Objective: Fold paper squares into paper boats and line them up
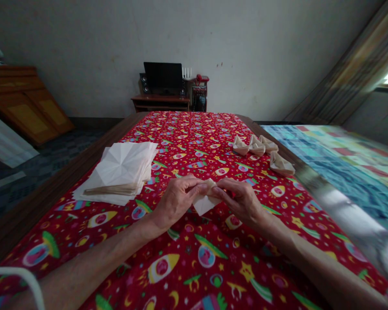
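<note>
The left hand [177, 197] and right hand [242, 199] pinch the folded paper [203, 205] between their fingers; its visible long axis runs near to far, both equally close.

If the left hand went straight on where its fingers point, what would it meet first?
Most likely the right hand, just past the folded paper that the left hand holds; depth is hard to judge.

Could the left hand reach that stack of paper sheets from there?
Likely yes: only patterned red cloth lies between the left hand and the stack of paper sheets, though that hand is pinching a small folded paper.
</note>
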A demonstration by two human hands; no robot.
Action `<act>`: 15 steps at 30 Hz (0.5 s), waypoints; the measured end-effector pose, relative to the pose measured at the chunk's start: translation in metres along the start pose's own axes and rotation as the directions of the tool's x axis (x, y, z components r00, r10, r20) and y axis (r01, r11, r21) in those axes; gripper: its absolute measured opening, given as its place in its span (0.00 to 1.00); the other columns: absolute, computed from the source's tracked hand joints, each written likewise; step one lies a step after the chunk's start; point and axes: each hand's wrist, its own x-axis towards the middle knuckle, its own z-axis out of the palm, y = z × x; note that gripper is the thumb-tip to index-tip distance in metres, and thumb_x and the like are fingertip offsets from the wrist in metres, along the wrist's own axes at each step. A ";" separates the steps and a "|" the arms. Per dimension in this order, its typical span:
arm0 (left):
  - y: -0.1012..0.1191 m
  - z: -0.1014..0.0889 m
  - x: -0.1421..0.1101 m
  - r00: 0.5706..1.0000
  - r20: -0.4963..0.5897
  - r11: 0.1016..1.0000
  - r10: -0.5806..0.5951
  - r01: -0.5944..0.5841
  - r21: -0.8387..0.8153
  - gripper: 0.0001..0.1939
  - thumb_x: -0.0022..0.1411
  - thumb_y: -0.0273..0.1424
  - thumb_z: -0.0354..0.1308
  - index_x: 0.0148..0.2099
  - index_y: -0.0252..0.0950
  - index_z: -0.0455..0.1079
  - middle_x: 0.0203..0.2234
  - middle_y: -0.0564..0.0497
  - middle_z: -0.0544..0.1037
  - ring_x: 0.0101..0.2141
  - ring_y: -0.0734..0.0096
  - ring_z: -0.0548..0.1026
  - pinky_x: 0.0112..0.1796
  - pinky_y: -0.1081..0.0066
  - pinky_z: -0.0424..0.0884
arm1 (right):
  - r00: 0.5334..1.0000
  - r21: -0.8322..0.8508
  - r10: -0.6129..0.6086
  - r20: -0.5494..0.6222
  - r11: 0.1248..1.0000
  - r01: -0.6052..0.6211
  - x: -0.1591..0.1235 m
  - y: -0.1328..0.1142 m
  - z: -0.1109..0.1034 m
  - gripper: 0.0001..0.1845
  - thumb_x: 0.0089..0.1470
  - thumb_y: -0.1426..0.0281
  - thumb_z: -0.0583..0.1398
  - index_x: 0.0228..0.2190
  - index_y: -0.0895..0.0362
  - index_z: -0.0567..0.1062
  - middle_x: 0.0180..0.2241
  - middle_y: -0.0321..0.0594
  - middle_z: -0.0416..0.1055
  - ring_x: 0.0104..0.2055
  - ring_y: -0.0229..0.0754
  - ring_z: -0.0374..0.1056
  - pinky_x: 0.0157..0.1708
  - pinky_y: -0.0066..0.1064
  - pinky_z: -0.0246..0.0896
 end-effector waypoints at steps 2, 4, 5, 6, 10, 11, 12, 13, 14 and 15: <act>0.000 0.000 -0.001 1.000 0.028 1.000 0.014 -0.014 -0.001 0.11 0.65 0.33 0.54 0.37 0.37 0.76 0.29 0.54 0.77 0.30 0.75 0.73 0.32 0.78 0.66 | 0.999 0.007 0.011 0.037 1.000 -0.012 0.000 0.000 0.000 0.18 0.62 0.63 0.51 0.26 0.58 0.72 0.24 0.37 0.69 0.24 0.33 0.62 0.24 0.24 0.55; -0.001 0.001 -0.001 0.999 0.053 1.000 0.008 -0.008 -0.002 0.11 0.65 0.33 0.53 0.36 0.35 0.75 0.28 0.54 0.77 0.30 0.75 0.73 0.32 0.78 0.66 | 0.997 -0.012 0.026 0.072 1.000 -0.025 -0.001 0.000 -0.001 0.20 0.63 0.63 0.50 0.24 0.58 0.71 0.23 0.36 0.68 0.23 0.32 0.60 0.23 0.24 0.54; -0.001 0.001 -0.002 0.998 0.066 1.000 0.003 -0.004 0.003 0.12 0.65 0.34 0.52 0.35 0.35 0.75 0.28 0.54 0.76 0.30 0.75 0.72 0.32 0.78 0.65 | 0.997 -0.032 0.027 0.077 0.999 -0.025 -0.001 0.000 -0.002 0.20 0.63 0.63 0.49 0.24 0.58 0.71 0.23 0.36 0.67 0.23 0.32 0.60 0.23 0.24 0.53; -0.002 0.001 -0.002 0.997 0.079 1.000 0.001 -0.001 0.010 0.14 0.66 0.34 0.52 0.33 0.34 0.74 0.26 0.54 0.75 0.29 0.75 0.72 0.31 0.79 0.65 | 0.997 -0.052 0.028 0.074 0.998 -0.024 -0.002 0.000 -0.002 0.19 0.62 0.64 0.50 0.24 0.58 0.71 0.23 0.37 0.67 0.23 0.33 0.61 0.24 0.24 0.53; -0.003 0.001 -0.002 0.992 0.127 1.000 -0.005 0.001 0.026 0.16 0.66 0.36 0.50 0.30 0.33 0.71 0.24 0.55 0.73 0.27 0.76 0.70 0.30 0.79 0.62 | 0.999 -0.041 0.051 -0.001 0.998 -0.051 -0.003 0.002 -0.001 0.10 0.59 0.66 0.56 0.30 0.57 0.72 0.26 0.37 0.71 0.27 0.35 0.65 0.27 0.25 0.57; -0.003 0.001 -0.002 0.990 0.139 1.000 -0.014 0.011 0.024 0.17 0.66 0.37 0.50 0.30 0.33 0.71 0.24 0.55 0.72 0.27 0.76 0.70 0.29 0.79 0.62 | 0.998 -0.016 0.066 -0.018 0.998 -0.066 -0.002 0.003 0.000 0.08 0.58 0.67 0.57 0.30 0.57 0.72 0.27 0.37 0.72 0.28 0.35 0.66 0.28 0.25 0.58; -0.003 0.001 -0.002 0.988 0.150 0.999 -0.027 0.024 0.023 0.17 0.66 0.37 0.50 0.30 0.33 0.71 0.23 0.55 0.72 0.27 0.76 0.70 0.29 0.78 0.62 | 0.996 0.011 0.082 -0.033 0.997 -0.081 -0.002 0.003 0.000 0.07 0.57 0.67 0.57 0.30 0.57 0.72 0.27 0.36 0.72 0.28 0.36 0.66 0.28 0.25 0.59; -0.003 0.001 -0.002 0.986 0.160 0.999 -0.042 0.040 0.021 0.18 0.66 0.37 0.50 0.29 0.33 0.71 0.23 0.55 0.72 0.27 0.76 0.70 0.28 0.78 0.61 | 0.994 0.039 0.096 -0.047 0.995 -0.094 -0.001 0.003 0.001 0.06 0.56 0.68 0.58 0.29 0.56 0.71 0.27 0.36 0.72 0.28 0.36 0.67 0.28 0.25 0.60; -0.003 0.001 -0.002 0.984 0.169 0.998 -0.059 0.056 0.019 0.18 0.66 0.38 0.49 0.29 0.33 0.71 0.23 0.55 0.72 0.27 0.75 0.70 0.28 0.78 0.61 | 0.992 0.062 0.109 -0.063 0.993 -0.105 -0.001 0.002 0.001 0.05 0.55 0.68 0.58 0.29 0.56 0.71 0.26 0.36 0.72 0.28 0.36 0.67 0.28 0.26 0.60; -0.003 0.001 -0.002 0.982 0.175 0.997 -0.074 0.072 0.018 0.18 0.66 0.39 0.49 0.30 0.33 0.71 0.23 0.55 0.72 0.26 0.75 0.70 0.28 0.78 0.61 | 0.990 0.083 0.118 -0.082 0.990 -0.111 0.000 0.001 0.001 0.05 0.54 0.68 0.59 0.28 0.56 0.71 0.26 0.36 0.71 0.28 0.36 0.66 0.28 0.26 0.61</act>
